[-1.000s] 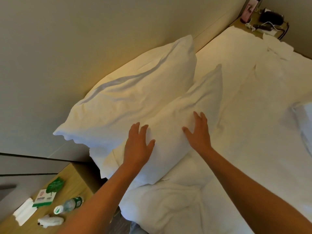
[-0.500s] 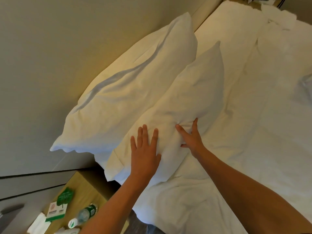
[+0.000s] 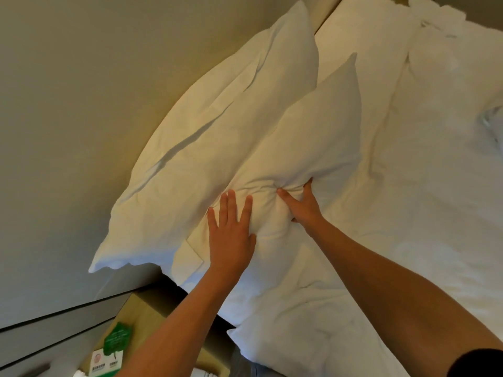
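One change: right hand (image 3: 304, 209) now bunches the front pillow (image 3: 313, 137).

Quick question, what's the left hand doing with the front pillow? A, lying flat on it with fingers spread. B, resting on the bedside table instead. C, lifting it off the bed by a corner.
A: the left hand lies flat on the front pillow with its fingers straight and spread, while the right hand grips bunched fabric beside it.
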Motion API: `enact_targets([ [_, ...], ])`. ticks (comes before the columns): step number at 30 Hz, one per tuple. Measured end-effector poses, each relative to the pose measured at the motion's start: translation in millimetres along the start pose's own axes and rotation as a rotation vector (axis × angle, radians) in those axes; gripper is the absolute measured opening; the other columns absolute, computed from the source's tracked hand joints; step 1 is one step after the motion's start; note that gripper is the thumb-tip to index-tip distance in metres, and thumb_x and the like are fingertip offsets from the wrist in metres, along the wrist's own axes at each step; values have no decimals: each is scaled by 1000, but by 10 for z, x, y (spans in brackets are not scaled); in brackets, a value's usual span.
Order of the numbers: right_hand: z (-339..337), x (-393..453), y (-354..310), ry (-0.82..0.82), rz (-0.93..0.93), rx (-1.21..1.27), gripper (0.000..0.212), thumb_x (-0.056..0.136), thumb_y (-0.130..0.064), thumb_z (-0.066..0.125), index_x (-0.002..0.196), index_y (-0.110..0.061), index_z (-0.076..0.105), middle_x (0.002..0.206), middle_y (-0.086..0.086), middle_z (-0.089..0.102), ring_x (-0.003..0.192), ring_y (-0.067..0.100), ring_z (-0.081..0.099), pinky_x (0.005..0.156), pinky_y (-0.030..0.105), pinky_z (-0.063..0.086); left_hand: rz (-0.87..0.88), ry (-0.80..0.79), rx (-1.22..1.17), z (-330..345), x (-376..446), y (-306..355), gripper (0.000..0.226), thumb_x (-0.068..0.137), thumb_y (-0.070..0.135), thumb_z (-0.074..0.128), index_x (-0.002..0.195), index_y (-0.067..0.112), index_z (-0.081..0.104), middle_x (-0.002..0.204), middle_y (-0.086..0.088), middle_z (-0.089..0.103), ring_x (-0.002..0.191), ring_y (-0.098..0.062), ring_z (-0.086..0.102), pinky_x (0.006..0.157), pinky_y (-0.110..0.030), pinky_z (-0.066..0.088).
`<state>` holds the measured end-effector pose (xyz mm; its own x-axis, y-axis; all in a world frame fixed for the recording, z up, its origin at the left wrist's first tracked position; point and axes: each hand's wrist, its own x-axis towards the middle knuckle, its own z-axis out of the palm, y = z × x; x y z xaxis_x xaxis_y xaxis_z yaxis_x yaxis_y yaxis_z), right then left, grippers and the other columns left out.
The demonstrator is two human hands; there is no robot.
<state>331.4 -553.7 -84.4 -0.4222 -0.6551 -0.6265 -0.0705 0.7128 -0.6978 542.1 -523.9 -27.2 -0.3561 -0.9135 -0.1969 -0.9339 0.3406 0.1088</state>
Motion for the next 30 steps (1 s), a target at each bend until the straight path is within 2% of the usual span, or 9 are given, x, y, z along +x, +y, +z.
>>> enact_targets([
  [3, -93, -74, 15, 22, -26, -107, 120, 82, -69, 73, 168, -29, -1, 168, 13, 31, 151, 37, 37, 120, 49, 39, 10, -12, -12, -11, -29, 11, 95, 88, 43, 67, 163, 28, 10, 171, -16, 0, 158, -34, 1, 123, -60, 14],
  [7, -363, -307, 70, -14, -76, -206, 94, 95, -54, 67, 167, -22, 17, 166, 9, 37, 149, 33, 42, 120, 41, 37, 34, -57, -50, -121, -121, 125, 92, 91, 47, 64, 163, 30, 9, 171, -14, 0, 158, -32, 0, 124, -56, 15],
  [10, -586, -504, 143, -65, -87, -266, 75, 98, -48, 65, 161, -21, 35, 155, 11, 52, 138, 30, 53, 112, 39, 43, -8, -100, -118, -203, -172, 230, 85, 95, 48, 59, 162, 29, 11, 171, -14, -3, 158, -32, -4, 125, -56, 12],
  [14, -1142, -965, 391, -47, -80, -289, 60, 99, -50, 64, 150, -23, 49, 134, 10, 66, 122, 29, 63, 100, 38, 50, 1, -111, -222, -359, -302, 590, 77, 96, 50, 56, 160, 25, 21, 171, -12, 1, 158, -31, -1, 125, -56, 12],
  [17, -1641, -1449, 746, 38, -49, -254, 49, 99, -51, 63, 139, -22, 58, 127, 8, 70, 116, 26, 66, 92, 32, 48, 60, -139, -352, -419, -433, 969, 71, 97, 47, 59, 157, 20, 33, 170, -14, 13, 157, -30, 10, 126, -49, 17],
  [19, -1975, -1847, 1070, 121, -23, -212, 45, 99, -52, 62, 133, -22, 63, 126, 7, 71, 115, 25, 66, 90, 31, 48, 103, -191, -481, -429, -558, 1297, 63, 96, 42, 64, 150, 17, 45, 164, -14, 30, 152, -29, 25, 122, -45, 28],
  [23, -2530, -2763, 1874, 325, 84, -70, 34, 99, -47, 64, 122, -24, 70, 115, 2, 75, 106, 19, 69, 86, 30, 50, 237, -314, -625, -373, -978, 2085, 42, 95, 39, 66, 132, 19, 60, 139, -4, 57, 130, -22, 53, 102, -29, 39],
  [27, -2807, -3786, 2780, 505, 208, 115, 22, 100, -34, 65, 116, -20, 73, 111, 2, 76, 107, 22, 71, 98, 40, 55, 430, -490, -676, -250, -1696, 2911, 26, 96, 34, 67, 118, 20, 66, 120, -1, 66, 110, -18, 63, 88, -25, 42],
  [30, -2823, -4570, 3411, 619, 306, 231, 15, 102, -25, 62, 113, -22, 72, 108, 0, 76, 104, 22, 71, 98, 43, 55, 571, -635, -661, -118, -2379, 3487, 19, 96, 29, 68, 112, 18, 69, 114, 0, 69, 98, -11, 63, 81, -20, 43],
])
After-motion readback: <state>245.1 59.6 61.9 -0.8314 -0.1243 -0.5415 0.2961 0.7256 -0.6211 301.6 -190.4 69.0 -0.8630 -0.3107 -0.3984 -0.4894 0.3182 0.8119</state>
